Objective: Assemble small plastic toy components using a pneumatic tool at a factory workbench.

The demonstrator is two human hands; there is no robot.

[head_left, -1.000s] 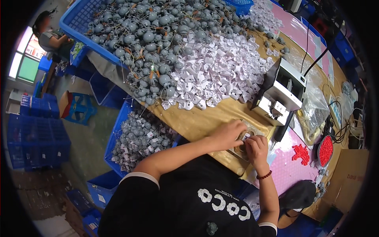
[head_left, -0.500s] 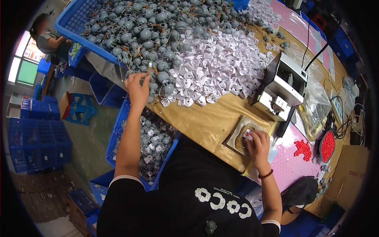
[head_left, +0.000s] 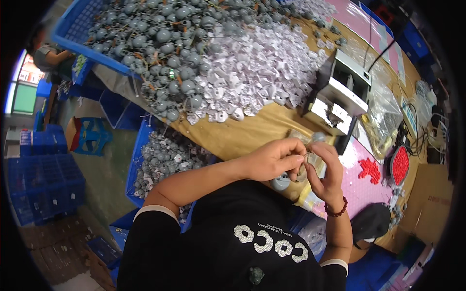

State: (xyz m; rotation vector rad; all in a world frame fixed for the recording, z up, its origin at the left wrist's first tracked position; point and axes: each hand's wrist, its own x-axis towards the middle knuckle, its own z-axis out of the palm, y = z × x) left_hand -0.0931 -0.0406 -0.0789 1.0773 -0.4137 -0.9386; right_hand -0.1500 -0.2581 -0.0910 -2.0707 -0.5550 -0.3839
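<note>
My left hand (head_left: pixel 274 159) and my right hand (head_left: pixel 328 169) meet fingertip to fingertip over the front edge of the table. A thin cord runs between the pinched fingers, and both hands close on it. From beneath my left hand hangs a grey ball-shaped plastic piece (head_left: pixel 280 182). Another rounded grey piece (head_left: pixel 318 137) shows just beyond my right fingers; whether the cord joins the two I cannot tell. Behind the hands, a small block (head_left: pixel 295 133) on the table is mostly hidden. What the right fingers hold besides the cord is too small to make out.
A heap of grey corded balls (head_left: pixel 167 36) spills from a blue crate (head_left: pixel 94 54) beside a pile of white plastic parts (head_left: pixel 262 68). A white-and-black machine (head_left: pixel 340 92) stands to the right, near red pieces (head_left: pixel 370 171) and a bowl (head_left: pixel 392 167). Below left sits a filled blue bin (head_left: pixel 132 179).
My left hand has left the grey heap and come right to my right hand, with a grey ball piece. The right hand has risen off the block; the small white-and-red piece no longer shows.
</note>
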